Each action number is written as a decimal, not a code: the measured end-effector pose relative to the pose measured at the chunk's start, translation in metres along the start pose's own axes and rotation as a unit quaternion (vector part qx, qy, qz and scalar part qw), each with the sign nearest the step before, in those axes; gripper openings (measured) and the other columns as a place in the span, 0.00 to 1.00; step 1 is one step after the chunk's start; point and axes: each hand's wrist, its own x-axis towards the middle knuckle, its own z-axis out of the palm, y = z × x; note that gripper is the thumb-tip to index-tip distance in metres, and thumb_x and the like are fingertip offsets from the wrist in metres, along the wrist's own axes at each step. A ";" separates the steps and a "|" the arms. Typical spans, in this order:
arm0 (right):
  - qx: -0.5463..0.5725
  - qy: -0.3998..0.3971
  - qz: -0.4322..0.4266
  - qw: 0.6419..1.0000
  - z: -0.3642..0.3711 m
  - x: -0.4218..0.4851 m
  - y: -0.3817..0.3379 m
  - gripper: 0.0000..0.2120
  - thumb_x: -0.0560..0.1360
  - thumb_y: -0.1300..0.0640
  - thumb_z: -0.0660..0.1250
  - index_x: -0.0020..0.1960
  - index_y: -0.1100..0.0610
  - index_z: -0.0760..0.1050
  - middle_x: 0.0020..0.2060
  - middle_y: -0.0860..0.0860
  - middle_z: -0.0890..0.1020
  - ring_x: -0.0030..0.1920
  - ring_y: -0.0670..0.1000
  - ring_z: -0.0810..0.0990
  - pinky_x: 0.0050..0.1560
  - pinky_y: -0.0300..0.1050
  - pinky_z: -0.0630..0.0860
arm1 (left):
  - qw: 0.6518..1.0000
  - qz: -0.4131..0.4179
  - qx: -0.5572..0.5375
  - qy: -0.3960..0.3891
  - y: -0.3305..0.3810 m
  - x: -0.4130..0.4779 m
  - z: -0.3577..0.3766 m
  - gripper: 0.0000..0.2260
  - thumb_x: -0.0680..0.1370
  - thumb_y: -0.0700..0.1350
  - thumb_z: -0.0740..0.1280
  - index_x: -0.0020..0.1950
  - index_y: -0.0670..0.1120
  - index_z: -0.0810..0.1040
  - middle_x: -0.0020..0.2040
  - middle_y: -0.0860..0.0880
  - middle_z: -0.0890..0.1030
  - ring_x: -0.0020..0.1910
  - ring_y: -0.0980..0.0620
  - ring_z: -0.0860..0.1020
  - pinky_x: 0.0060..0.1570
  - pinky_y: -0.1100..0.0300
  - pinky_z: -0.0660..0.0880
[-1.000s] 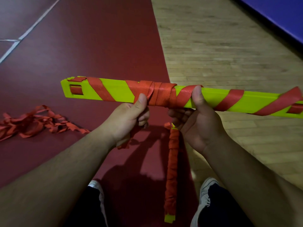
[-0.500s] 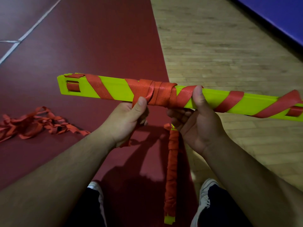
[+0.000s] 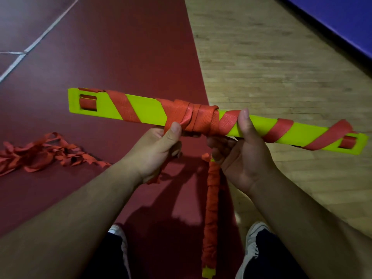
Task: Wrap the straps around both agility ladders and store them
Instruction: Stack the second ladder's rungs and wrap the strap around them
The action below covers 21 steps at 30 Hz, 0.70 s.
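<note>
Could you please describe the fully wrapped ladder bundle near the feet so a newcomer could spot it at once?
Find the seam where the dark red floor meets the wood floor, then look between the shoes. The wrapped bundle runs along it, below the right hand. Unlike the held ladder, striped red and yellow-green, it is red almost throughout, bare only at its near end.

Location: indoor sports hall. Indicators: dark red court surface (image 3: 112, 57) with white boundary lines (image 3: 40, 38) at upper left; wood-strip floor (image 3: 261, 67) at centre right; blue mat-like surface (image 3: 342, 21) at upper right; yellow agility ladder (image 3: 145, 109) mid-frame.
</note>
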 end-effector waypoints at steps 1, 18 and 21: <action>0.002 0.005 0.000 1.000 0.000 0.001 0.001 0.26 0.66 0.35 0.65 0.46 0.58 0.82 0.34 0.56 0.83 0.31 0.49 0.83 0.30 0.38 0.78 | 1.000 0.007 -0.002 -0.003 0.002 -0.001 0.001 0.45 0.66 0.77 0.64 0.51 0.33 0.81 0.35 0.35 0.68 0.28 0.53 0.63 0.40 0.38 0.62; 0.072 -0.088 -0.065 0.991 -0.003 0.003 -0.005 0.19 0.71 0.58 0.69 0.62 0.55 0.74 0.50 0.55 0.83 0.48 0.53 0.84 0.45 0.47 0.82 | 0.992 -0.060 -0.113 0.005 0.013 -0.008 0.013 0.29 0.67 0.73 0.64 0.34 0.46 0.84 0.26 0.47 0.61 0.26 0.54 0.65 0.37 0.63 0.73; 0.093 -0.030 -0.038 0.994 0.000 0.002 -0.006 0.21 0.71 0.54 0.71 0.61 0.61 0.75 0.53 0.61 0.80 0.54 0.59 0.82 0.40 0.42 0.82 | 0.994 -0.053 -0.096 -0.018 0.016 -0.008 0.012 0.30 0.70 0.72 0.60 0.36 0.46 0.85 0.23 0.47 0.62 0.25 0.55 0.66 0.39 0.63 0.73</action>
